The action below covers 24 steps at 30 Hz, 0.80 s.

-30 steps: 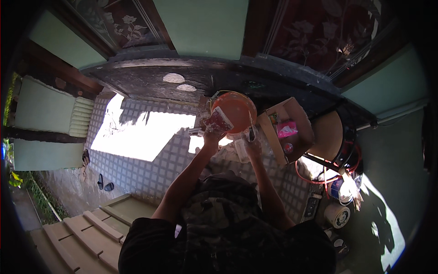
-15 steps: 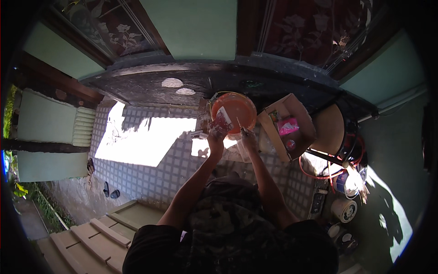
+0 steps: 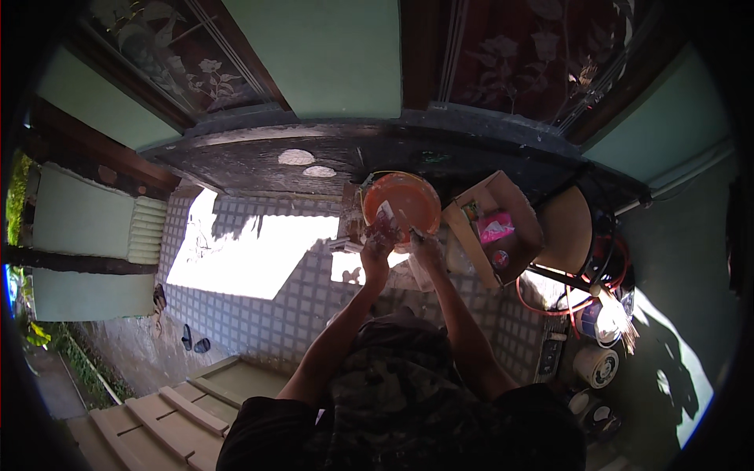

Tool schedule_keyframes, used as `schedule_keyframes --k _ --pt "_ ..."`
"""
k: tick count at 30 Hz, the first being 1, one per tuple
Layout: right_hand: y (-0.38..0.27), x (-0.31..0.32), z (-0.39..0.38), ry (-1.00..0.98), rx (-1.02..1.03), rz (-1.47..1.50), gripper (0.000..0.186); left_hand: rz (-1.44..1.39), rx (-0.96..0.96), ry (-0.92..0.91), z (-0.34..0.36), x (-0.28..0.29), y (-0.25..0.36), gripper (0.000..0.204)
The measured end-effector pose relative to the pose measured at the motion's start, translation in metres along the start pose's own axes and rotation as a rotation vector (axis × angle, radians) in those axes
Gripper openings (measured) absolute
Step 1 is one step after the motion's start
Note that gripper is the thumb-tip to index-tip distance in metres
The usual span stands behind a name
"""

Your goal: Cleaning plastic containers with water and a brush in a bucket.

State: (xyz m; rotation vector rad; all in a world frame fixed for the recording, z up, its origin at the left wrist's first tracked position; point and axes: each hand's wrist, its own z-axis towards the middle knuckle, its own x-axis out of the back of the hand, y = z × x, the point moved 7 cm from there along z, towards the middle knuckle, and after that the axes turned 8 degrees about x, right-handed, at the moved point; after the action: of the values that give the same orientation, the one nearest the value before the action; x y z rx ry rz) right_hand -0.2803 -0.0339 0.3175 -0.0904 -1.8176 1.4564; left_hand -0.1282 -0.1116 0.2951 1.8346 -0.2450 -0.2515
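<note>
Cardboard box (image 3: 471, 245): standing right of the right grip (image 3: 425, 247).
Orange basin (image 3: 422, 195): sitting just beyond both grips; presumably light, slightly flexible, best taken by the rim.
Flat tool (image 3: 384, 213): being clamped by the left grip (image 3: 378, 243), above the basin; likely stiff, slippery where smeared, best taken by the near end.
Thin tool (image 3: 403, 216): being pinched by the right grip, apparently; likely light, stiff.

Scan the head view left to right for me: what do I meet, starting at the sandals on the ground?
Dark sandals → left hand → right hand → cardboard box → rounded tan board → straw bristles.
</note>
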Motion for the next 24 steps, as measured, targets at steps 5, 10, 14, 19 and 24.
schedule_keyframes --k 5,10,14,19,24 --pt "-0.007 0.019 -0.035 -0.015 0.034 0.083 0.035 -0.083 -0.058 0.052 0.006 0.007 0.008 0.03" --pt "0.003 -0.011 -0.042 -0.153 -0.16 0.14 0.035 -0.069 -0.114 0.025 0.005 0.002 0.008 0.031" --pt "0.016 0.004 -0.015 0.048 -0.14 0.112 0.037 -0.14 -0.111 0.033 0.002 0.003 0.007 0.031" --pt "0.006 0.012 -0.033 0.069 0.015 0.208 0.044 -0.144 -0.113 0.062 0.003 0.005 0.01 0.033" --pt "0.0 -0.005 -0.014 -0.08 -0.099 -0.153 0.042 0.036 -0.163 -0.044 -0.005 -0.01 0.01 0.027"
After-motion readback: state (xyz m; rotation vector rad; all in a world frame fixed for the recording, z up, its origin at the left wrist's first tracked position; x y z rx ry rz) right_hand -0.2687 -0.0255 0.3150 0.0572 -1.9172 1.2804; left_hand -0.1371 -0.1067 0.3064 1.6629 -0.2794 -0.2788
